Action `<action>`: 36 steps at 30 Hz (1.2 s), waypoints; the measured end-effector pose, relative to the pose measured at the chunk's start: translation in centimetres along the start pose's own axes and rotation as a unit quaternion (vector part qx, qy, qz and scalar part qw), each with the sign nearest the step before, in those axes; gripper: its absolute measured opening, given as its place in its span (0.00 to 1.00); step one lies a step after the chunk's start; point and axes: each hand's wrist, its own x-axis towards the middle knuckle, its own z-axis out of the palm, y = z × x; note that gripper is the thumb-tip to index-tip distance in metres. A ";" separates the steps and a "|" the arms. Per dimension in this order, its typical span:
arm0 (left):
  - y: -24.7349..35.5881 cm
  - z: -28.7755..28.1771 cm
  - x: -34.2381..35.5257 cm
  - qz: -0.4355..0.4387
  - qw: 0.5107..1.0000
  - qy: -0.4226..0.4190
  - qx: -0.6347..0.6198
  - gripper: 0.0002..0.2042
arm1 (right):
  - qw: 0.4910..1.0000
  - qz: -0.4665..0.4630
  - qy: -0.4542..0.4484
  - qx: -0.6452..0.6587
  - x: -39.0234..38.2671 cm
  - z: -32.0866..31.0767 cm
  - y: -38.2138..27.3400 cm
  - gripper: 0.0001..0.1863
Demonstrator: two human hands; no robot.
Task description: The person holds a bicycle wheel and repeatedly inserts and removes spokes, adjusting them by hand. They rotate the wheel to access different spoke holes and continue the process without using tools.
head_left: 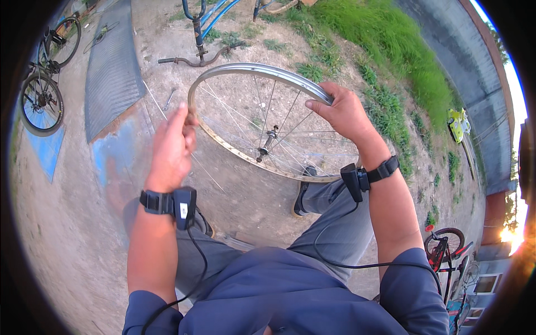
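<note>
A bare bicycle wheel [304,85] without a tyre is tilted in front of me, above the ground between my knees. Its silver rim, thin spokes and hub [268,142] show plainly. My right hand [340,111] grips the rim at its upper right, thumb on the inner side. At the rim's left edge is my left hand [172,148], its fingers curled against the rim and partly hidden. A thin straight rod like a spoke [207,174] shows on both sides of the left hand; whether it is held or lies behind, I cannot tell.
A wrench [170,99] lies on the dirt beside a corrugated sheet [114,72]. Ahead stands an upturned blue bicycle frame [199,39] with its handlebar [195,62] down. Other bicycles stand left [42,103] and right [444,248]. Cables run from black wrist devices [184,207].
</note>
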 end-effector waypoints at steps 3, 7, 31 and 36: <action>-4.9 0.1 -3.6 -0.193 0.974 -0.004 -0.115 0.17 | 1.000 0.008 0.008 -0.020 0.8 0.2 0.7 0.22; -10.0 0.4 -8.6 -0.302 0.948 -0.051 -0.090 0.17 | 0.999 -0.005 0.025 -0.041 2.4 0.0 2.1 0.25; -10.6 11.0 -6.4 0.105 0.881 -0.213 0.409 0.15 | 0.978 -0.021 -0.014 0.208 3.7 -0.7 3.8 0.23; -11.8 13.9 -5.4 0.069 0.871 -0.207 0.440 0.17 | 0.957 -0.121 0.011 0.263 3.5 0.0 3.7 0.21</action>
